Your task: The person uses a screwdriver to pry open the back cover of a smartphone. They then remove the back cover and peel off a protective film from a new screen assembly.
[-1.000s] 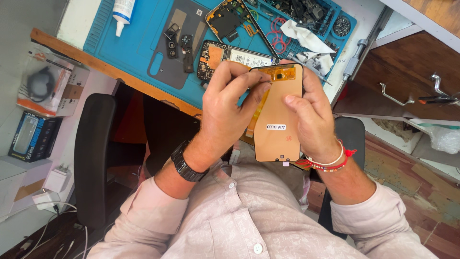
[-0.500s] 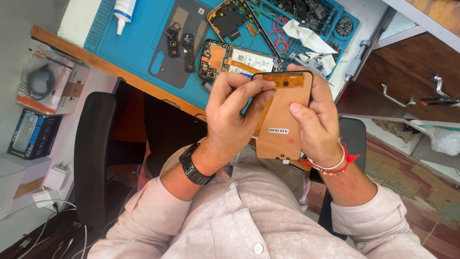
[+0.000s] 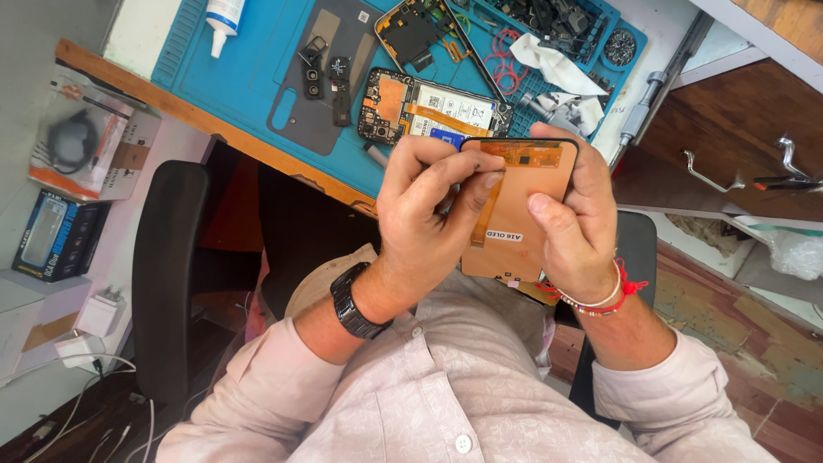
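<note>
Screen [image 3: 523,214] is being held copper back up, above the lap and just this side of the blue mat [image 3: 257,69]. Right hand [image 3: 570,219] is gripping its right edge, fingers clamped, thumb lying across the back. Left hand [image 3: 429,206] is arching over from the left, fingers pinched together on the orange flex strip [image 3: 487,206]. Judgement: the strip is thin, so pulling gently along its length while keeping the screen steady is advisable; avoid creasing.
</note>
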